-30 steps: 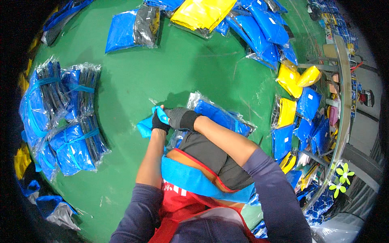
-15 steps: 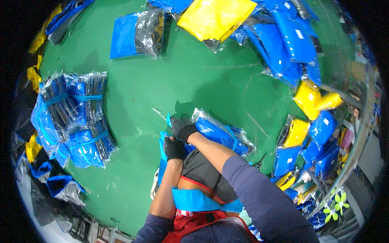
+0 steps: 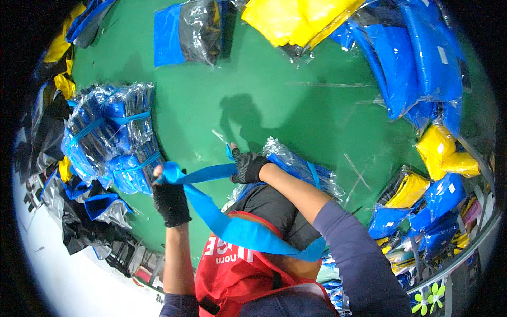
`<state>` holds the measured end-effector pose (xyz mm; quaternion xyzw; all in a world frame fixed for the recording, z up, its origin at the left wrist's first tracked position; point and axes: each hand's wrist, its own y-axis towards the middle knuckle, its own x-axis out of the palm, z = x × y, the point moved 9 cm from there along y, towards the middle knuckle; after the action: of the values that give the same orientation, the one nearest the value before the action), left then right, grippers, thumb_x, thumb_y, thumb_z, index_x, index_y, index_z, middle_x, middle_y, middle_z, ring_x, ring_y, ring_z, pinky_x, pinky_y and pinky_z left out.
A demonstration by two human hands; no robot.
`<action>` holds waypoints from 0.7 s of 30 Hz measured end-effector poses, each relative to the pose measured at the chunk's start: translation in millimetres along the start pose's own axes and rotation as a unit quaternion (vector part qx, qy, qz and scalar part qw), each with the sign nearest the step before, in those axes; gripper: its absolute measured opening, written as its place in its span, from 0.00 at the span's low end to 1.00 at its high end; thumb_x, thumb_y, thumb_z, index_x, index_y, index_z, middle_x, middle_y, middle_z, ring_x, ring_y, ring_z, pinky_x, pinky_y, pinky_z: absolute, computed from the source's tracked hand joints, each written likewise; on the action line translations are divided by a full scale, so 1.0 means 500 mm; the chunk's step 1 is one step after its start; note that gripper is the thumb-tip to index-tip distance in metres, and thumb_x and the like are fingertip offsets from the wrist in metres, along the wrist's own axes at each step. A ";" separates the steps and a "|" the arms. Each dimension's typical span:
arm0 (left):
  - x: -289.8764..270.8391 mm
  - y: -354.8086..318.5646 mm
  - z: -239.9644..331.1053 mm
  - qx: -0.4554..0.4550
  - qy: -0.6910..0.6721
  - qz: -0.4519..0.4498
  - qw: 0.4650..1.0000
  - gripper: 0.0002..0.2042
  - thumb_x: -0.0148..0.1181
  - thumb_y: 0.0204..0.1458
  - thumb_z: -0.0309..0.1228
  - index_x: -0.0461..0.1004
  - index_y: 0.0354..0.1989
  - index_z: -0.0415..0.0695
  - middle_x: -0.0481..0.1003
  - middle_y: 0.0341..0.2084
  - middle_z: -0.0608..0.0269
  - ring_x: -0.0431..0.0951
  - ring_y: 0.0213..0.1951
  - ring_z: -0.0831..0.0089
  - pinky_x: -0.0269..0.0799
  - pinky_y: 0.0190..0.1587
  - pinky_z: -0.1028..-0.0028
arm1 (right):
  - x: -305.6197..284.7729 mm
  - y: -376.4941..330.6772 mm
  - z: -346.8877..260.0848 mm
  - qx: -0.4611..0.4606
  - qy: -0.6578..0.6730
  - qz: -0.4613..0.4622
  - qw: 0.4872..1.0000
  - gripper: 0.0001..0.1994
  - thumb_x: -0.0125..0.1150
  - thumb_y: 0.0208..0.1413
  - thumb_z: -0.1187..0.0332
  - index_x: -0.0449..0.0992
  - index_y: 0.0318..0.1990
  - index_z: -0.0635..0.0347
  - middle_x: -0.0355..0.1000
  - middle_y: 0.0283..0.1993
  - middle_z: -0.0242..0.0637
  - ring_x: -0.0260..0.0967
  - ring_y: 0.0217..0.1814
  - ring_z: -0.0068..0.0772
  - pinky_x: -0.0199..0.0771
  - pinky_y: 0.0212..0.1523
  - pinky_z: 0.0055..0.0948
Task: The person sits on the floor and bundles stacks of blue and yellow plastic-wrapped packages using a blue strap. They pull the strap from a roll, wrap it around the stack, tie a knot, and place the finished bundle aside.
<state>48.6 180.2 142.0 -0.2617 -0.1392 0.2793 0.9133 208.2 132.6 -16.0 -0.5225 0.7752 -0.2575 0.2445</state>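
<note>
A long light-blue fabric strip [image 3: 232,229] loops over my lap and runs between my hands. My left hand [image 3: 171,203], in a black fingerless glove, is raised to the left and closed on the strip. My right hand [image 3: 248,166], gloved in black and grey, grips another stretch, with a short end poking past its fingers. Just beyond the right wrist lies a bundle of blue plastic-wrapped packs [image 3: 296,165] with a light-blue band around it. My right forearm and knees hide part of this bundle.
Tied stacks of clear-wrapped blue packs [image 3: 113,137] lie left on the green floor [image 3: 190,105]. A blue-and-grey pack [image 3: 185,34] and yellow packs [image 3: 301,21] sit ahead. More blue packs [image 3: 391,61] and yellow ones [image 3: 438,150] are piled right, beside a curved metal rail [image 3: 459,264].
My left hand has pulled away from the right hand, to the left and up, drawing out the strip. The right hand stays closed near the bundle. The view has shifted slightly.
</note>
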 end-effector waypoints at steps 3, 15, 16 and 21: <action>0.154 -0.049 0.000 0.115 0.536 -0.200 0.812 0.11 0.49 0.53 0.30 0.68 0.43 0.41 0.73 0.37 0.55 0.74 0.37 0.65 0.69 0.42 0.66 | -0.067 -0.050 -0.030 0.029 0.026 0.084 0.996 0.43 0.56 0.43 0.48 0.48 0.58 0.74 0.70 0.39 0.56 0.70 0.41 0.46 0.70 0.41 0.36; 0.105 0.047 -0.186 -0.058 0.443 -0.327 0.833 0.18 0.52 0.50 0.25 0.65 0.52 0.44 0.73 0.39 0.65 0.70 0.29 0.80 0.68 0.33 0.79 | 0.127 0.066 0.090 0.016 0.811 -0.046 0.583 0.11 0.54 0.53 0.61 0.72 0.29 0.60 0.65 0.22 0.31 0.58 0.22 0.21 0.60 0.24 0.23; 0.106 0.011 -0.208 0.062 0.330 -0.394 0.855 0.15 0.54 0.46 0.22 0.69 0.46 0.40 0.73 0.37 0.63 0.71 0.29 0.79 0.69 0.33 0.77 | 0.133 0.082 0.089 -0.012 0.782 -0.034 0.622 0.13 0.53 0.53 0.60 0.72 0.27 0.60 0.65 0.21 0.31 0.58 0.21 0.22 0.59 0.23 0.24; -0.054 0.010 -0.241 0.065 0.398 -0.287 0.869 0.08 0.53 0.50 0.30 0.69 0.31 0.37 0.71 0.23 0.61 0.72 0.28 0.76 0.69 0.32 0.75 | 0.070 0.015 0.092 0.065 0.425 0.094 0.898 0.18 0.51 0.53 0.55 0.71 0.21 0.62 0.65 0.19 0.37 0.56 0.18 0.27 0.58 0.21 0.32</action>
<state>72.7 119.9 37.1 -0.2393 0.1854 -0.1147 0.9461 221.0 95.5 -59.1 -0.2713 0.8321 -0.4810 -0.0518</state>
